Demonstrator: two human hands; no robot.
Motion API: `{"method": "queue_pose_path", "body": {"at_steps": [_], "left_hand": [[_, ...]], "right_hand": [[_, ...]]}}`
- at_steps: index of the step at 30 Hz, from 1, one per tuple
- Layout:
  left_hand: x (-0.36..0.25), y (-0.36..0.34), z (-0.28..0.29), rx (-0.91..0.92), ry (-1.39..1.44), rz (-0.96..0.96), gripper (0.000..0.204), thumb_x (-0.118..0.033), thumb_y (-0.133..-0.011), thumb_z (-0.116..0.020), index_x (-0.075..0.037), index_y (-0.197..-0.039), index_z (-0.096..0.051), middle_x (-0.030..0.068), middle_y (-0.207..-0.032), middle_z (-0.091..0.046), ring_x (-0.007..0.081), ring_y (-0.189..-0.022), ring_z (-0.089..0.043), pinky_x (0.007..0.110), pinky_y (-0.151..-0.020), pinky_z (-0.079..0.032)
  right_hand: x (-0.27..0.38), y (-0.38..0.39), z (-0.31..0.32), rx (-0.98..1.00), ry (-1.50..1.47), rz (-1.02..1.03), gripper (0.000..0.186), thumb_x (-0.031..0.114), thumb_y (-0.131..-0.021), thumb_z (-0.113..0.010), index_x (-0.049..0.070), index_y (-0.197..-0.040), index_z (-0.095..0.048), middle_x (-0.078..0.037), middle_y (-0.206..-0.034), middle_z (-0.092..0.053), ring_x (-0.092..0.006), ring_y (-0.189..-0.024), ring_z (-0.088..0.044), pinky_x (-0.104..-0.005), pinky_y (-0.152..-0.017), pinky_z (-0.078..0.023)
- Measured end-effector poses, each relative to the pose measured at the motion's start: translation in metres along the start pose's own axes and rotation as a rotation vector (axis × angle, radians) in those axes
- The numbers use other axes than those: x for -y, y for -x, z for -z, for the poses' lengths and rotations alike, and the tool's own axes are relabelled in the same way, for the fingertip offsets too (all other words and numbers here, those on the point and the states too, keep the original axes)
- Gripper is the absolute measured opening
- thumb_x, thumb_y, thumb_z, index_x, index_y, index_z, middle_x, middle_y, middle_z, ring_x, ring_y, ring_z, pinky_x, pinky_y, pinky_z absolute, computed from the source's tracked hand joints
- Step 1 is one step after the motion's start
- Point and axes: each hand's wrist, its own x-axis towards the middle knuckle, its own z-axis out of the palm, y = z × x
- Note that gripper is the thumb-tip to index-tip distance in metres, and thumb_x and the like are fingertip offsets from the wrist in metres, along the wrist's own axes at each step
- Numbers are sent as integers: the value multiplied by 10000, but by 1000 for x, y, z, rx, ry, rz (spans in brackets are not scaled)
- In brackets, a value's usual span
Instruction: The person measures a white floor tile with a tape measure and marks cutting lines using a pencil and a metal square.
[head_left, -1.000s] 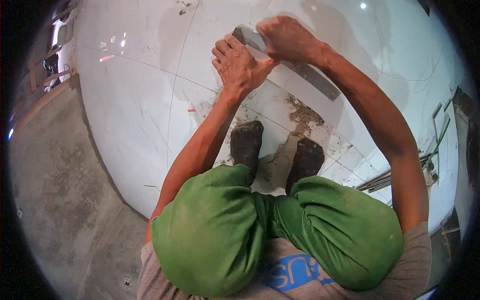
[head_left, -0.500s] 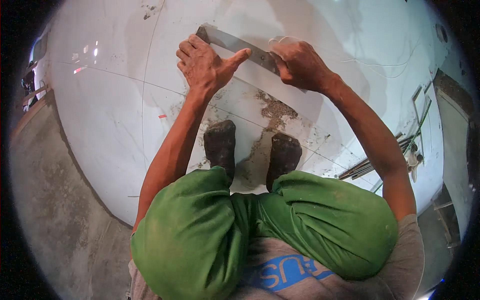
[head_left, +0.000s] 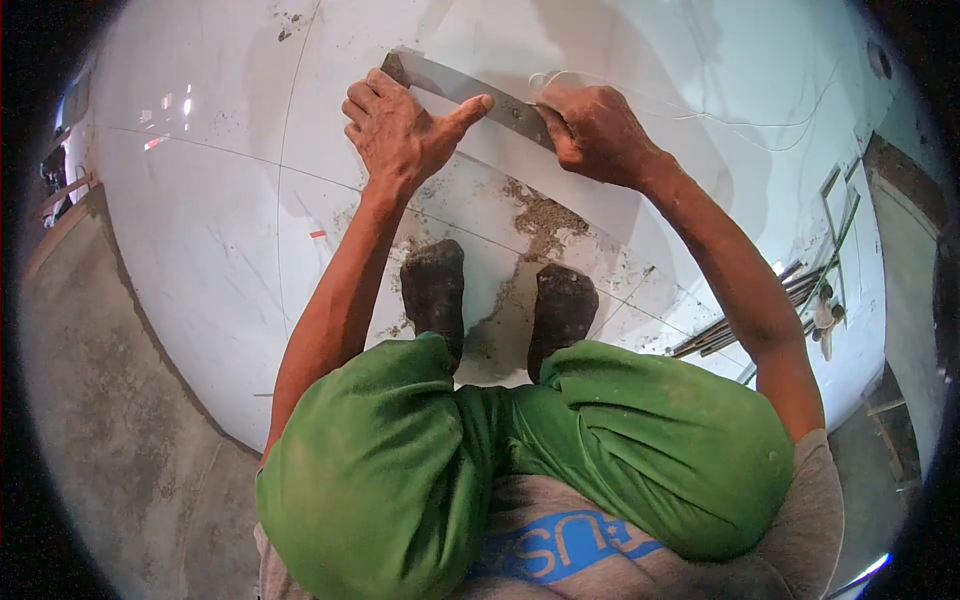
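A long, flat grey strip (head_left: 468,90) with crumbs of mortar on it lies slantwise between my hands over the white tiled floor. My left hand (head_left: 398,130) has its fingers bent over the strip's left end, beside a dark lump (head_left: 392,68), with the thumb stretched along the near edge. At the other end, my right hand (head_left: 605,130) is closed on the strip, its fingertips partly hidden. Under and in front of it, a patch of brown mortar crumbs (head_left: 545,220) dirties the tiles. My dark-covered feet (head_left: 432,290) stand just nearer.
A thin white string (head_left: 710,116) loops across the tiles beyond my right hand. Several thin rods (head_left: 745,315) lie at the right, near a green strip (head_left: 838,250). Bare grey concrete (head_left: 120,370) borders the tiles at the left. A small red mark (head_left: 318,234) is on the floor.
Both hands and the strip have shifted very slightly left in the picture, along with the whole floor. The hold on the strip looks the same.
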Motion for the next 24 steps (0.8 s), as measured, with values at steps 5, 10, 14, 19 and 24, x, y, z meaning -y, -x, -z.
{"method": "queue_pose_path", "body": {"at_steps": [5,10,14,19,24], "left_hand": [[3,-1,-2,-3,3,-21,1198,-833,-701,-830,142,-1282,-446,282,-1265,-456,413,-1209,-450,609,-1014,-404],[2,-2,-3,-24,13,-42,1204,-831,-697,-835,141,-1289,-441,287,-1274,-454,420,-1218,-448,618,-1022,-398],[2,-1,-2,-22,-16,-16,1196,-858,-686,-825,132,-1263,-483,318,-1322,-492,459,-1276,-480,614,-1067,-435],[-1,4,-2,-23,-24,-17,1208,-861,-686,-823,137,-1275,-481,317,-1321,-494,456,-1277,-479,607,-1062,-437],[9,1,-7,-9,9,-39,1230,-837,-709,-821,149,-1325,-419,294,-1302,-457,427,-1234,-449,605,-1043,-394]], "right_hand": [[6,-8,-1,20,76,58,170,39,-765,-641,15,-920,-574,-216,-823,-641,-435,-820,-679,-540,-703,-554],[1,-6,-1,-9,46,51,166,33,-758,-646,18,-902,-565,-214,-795,-636,-446,-774,-671,-540,-696,-555],[2,-9,-7,-17,85,52,156,36,-766,-650,20,-888,-555,-214,-772,-642,-455,-730,-663,-553,-685,-555],[6,-16,-13,12,77,56,161,50,-774,-667,24,-898,-568,-208,-778,-648,-457,-753,-674,-565,-687,-557],[12,-47,-19,-67,60,186,112,14,-810,-663,14,-899,-594,-206,-774,-650,-451,-693,-656,-540,-639,-536]]}}
